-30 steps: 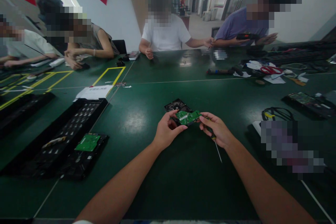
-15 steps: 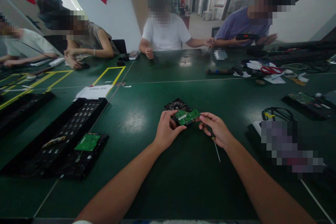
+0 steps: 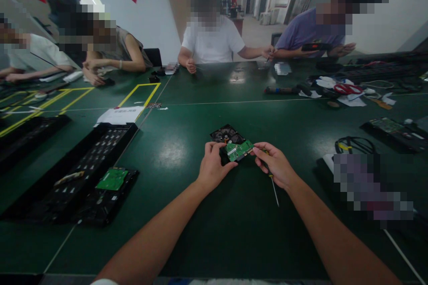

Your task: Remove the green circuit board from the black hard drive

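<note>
A green circuit board (image 3: 238,151) lies tilted over the near part of a black hard drive (image 3: 225,133) in front of me. My left hand (image 3: 214,160) curls round the left side of the drive and board, thumb at the near edge. On the other side, my right hand (image 3: 272,162) pinches the board's right end between thumb and forefinger. Tucked in the same hand is a screwdriver (image 3: 274,191) with a dark and yellow handle, its thin shaft pointing down towards me. Whether the board is still joined to the drive I cannot tell.
A long black tray (image 3: 113,131) stands left, with another drive with a green board (image 3: 112,180) at its near end. A dark device (image 3: 397,131) and a coiled black cable (image 3: 356,144) lie right. Tools and cables (image 3: 347,89) are heaped further back. Several people sit opposite.
The circuit board has shifted and tilted slightly, showing more of the drive behind it. Both hands keep their hold, and the screwdriver has swung very slightly left.
</note>
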Demonstrator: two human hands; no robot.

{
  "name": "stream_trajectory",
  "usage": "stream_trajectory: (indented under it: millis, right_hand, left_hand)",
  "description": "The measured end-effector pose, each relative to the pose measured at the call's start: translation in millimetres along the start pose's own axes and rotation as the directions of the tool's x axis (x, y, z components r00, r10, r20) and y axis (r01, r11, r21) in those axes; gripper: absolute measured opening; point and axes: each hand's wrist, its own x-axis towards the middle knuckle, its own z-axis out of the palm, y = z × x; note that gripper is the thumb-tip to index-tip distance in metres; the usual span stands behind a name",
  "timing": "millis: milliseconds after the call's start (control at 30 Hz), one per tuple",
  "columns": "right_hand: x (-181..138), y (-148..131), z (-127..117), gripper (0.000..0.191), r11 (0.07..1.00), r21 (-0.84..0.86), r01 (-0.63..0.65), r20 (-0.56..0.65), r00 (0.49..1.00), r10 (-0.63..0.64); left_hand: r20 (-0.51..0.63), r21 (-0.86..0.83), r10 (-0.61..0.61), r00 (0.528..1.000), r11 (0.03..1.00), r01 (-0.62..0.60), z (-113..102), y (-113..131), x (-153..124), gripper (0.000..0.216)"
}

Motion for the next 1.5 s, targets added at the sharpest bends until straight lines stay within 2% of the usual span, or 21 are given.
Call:
stream_trajectory:
  millis: [267,500,800,1500]
  right_hand:
    - [1.9,4.2,0.8,0.038,1.0,-0.002,0.024,-0.017,1.0,-0.024]
    - [1.9,4.7,3.2,0.039,0.999,-0.008,0.034,-0.037,0.999,-0.035]
    - [3.9,7.4,1.8,0.032,1.0,0.009,0.008,-0.017,1.0,-0.008]
    - [2.1,5.1,1.6,0.043,1.0,0.016,-0.027,-0.034,0.999,0.027]
  left_hand:
    - [-0.014,-0.062,0.005,1.0,0.998,-0.006,-0.7,-0.2,-0.1,0.066]
    - [0.035,0.036,-0.025,0.999,0.999,0.024,-2.8,3.2,-0.2,0.069]
    - [0.026,0.025,-0.002,1.0,1.0,0.001,-3.1,3.2,-0.2,0.065]
    - [-0.006,-0.025,0.027,1.0,0.999,-0.027,0.0,-2.3,0.1,0.052]
